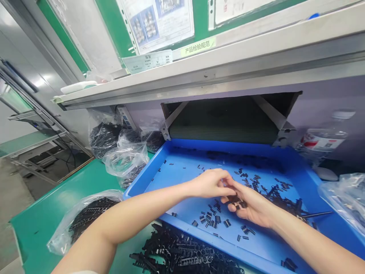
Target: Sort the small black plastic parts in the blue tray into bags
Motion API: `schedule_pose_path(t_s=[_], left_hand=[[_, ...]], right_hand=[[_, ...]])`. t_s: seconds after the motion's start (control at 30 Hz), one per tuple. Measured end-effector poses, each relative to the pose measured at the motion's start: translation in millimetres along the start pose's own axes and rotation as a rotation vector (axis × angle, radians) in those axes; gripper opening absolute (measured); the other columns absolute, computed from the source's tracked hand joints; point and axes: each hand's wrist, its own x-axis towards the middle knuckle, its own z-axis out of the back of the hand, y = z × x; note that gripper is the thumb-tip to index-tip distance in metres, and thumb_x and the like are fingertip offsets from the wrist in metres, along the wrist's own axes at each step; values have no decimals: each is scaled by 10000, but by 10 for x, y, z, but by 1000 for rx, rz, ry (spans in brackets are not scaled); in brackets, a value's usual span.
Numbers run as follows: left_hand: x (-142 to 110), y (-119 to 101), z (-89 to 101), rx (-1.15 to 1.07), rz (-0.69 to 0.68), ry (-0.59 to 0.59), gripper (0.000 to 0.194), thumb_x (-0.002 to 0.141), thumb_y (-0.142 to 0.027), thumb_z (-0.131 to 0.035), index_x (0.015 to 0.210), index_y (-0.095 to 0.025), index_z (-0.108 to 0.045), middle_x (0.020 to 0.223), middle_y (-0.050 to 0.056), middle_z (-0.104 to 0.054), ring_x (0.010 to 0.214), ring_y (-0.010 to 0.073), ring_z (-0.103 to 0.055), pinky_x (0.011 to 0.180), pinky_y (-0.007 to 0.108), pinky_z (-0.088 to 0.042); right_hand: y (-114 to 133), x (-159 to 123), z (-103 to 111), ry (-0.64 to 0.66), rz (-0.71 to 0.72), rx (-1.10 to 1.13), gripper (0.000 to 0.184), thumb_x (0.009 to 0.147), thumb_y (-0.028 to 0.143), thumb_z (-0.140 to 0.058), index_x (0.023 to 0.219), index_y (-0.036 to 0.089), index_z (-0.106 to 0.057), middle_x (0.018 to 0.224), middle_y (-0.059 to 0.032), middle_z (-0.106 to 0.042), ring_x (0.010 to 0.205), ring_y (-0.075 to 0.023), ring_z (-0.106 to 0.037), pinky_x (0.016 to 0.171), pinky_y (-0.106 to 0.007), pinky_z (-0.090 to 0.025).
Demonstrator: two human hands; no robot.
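Both my forearms reach in over the near rim of the blue plastic tray (145,175), and my hands meet above its middle. My left hand (209,183) is turned back-up, with the fingers bunched and angled down toward my right hand. I can't tell whether those fingertips are pinching anything, because they disappear behind my right fingers. My right hand (252,207) is turned palm-up and tilted, its fingers curled loosely around a clump of small black plastic pieces (235,199). More of these pieces lie scattered over the tray floor, both beneath and beyond my hands, and a dense tangle of black plastic frames (281,199) sits just past my right hand, inside the tray. A long, thin black rod (318,214) lies toward the tray's right side.

In front of the tray, more black plastic frames (182,255) are heaped on the green workbench (34,224), touching the tray's near rim. To the left of the tray are a clear plastic bag of black frames (85,217) and another clear bag (125,160), with dark bagged bundles (104,139) behind them. To the right of the tray are a clear bag (348,198) and a plastic water bottle (325,135). Behind the tray is a dark, ribbed conveyor belt (224,127), and above the tray runs a grey metal shelf (199,76).
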Motion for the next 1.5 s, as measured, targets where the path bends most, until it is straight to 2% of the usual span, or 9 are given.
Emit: schedule_pose_path(t_s=[0.1, 0.27, 0.4, 0.57, 0.73, 0.87, 1.0, 1.2, 1.5], left_hand=[[319, -102, 133, 217, 60, -258, 104, 741, -255, -664, 774, -186, -593, 768, -32, -576, 722, 108, -554, 679, 176, -437], [680, 294, 903, 396, 422, -693, 259, 863, -170, -498, 1120, -136, -483, 1184, 104, -441, 1011, 216, -489, 853, 386, -429], [728, 611, 1266, 428, 540, -720, 240, 858, -258, -534, 1059, -127, -524, 1123, 92, -493, 992, 224, -504, 847, 434, -439], [692, 571, 1203, 399, 415, -692, 176, 865, -261, -517, 946, -110, -560, 1007, 75, -547, 969, 210, -512, 859, 423, -420], [501, 82, 495, 233, 130, -388, 34, 785, -196, -590, 776, -173, -613, 758, -27, -565, 706, 109, -544, 706, 218, -445], [315, -152, -20, -45, -132, -194, 138, 753, -211, -618, 879, -191, -568, 854, -18, -529, 685, 99, -517, 649, 206, -423], [130, -14, -42, -23, 41, -187, 79, 778, -202, -576, 821, -171, -517, 772, -14, -505, 658, 117, -481, 609, 224, -384], [-338, 286, -6, 156, 67, 561, 198, 659, -94, -699, 786, -159, -561, 670, -38, -443, 590, 98, -418, 541, 199, -321], [-360, 308, -186, 63, 36, 543, 205, 647, 53, -495, 664, -150, -482, 566, -62, -399, 502, 71, -358, 491, 179, -290]], right_hand=[[47, -25, 25, 13, 63, 53, 338, 928, 292, -337, 673, 131, -489, 542, 1, -470, 312, -23, -349, 227, -65, -191], [124, -106, 66, 68, 168, 108, 311, 910, 247, -398, 635, 130, -483, 515, 35, -413, 290, 3, -238, 231, -60, -142], [158, -133, 70, 55, 193, 192, 321, 913, 268, -392, 645, 125, -492, 524, 33, -417, 296, -1, -250, 230, -68, -137], [169, -97, 100, 0, 203, 232, 285, 908, 300, -409, 717, 118, -516, 552, 14, -460, 310, -12, -290, 226, -73, -141], [170, -75, 112, -50, 186, 250, 312, 915, 355, -375, 772, 116, -516, 590, -20, -514, 330, -33, -364, 223, -77, -169], [167, -63, 100, -64, 196, 237, 329, 927, 325, -331, 703, 134, -477, 526, 15, -449, 317, -43, -368, 215, -79, -160], [170, -66, 118, -55, 219, 232, 280, 910, 227, -385, 668, 122, -481, 509, 33, -430, 293, -13, -290, 221, -75, -151], [157, -67, 133, -58, 219, 160, 256, 886, 188, -425, 649, 122, -492, 507, 35, -425, 303, -16, -309, 225, -82, -150], [30, 33, 106, -25, -49, -263, 218, 901, 212, -423, 717, 127, -502, 497, 22, -483, 354, -49, -447, 250, -90, -197]])
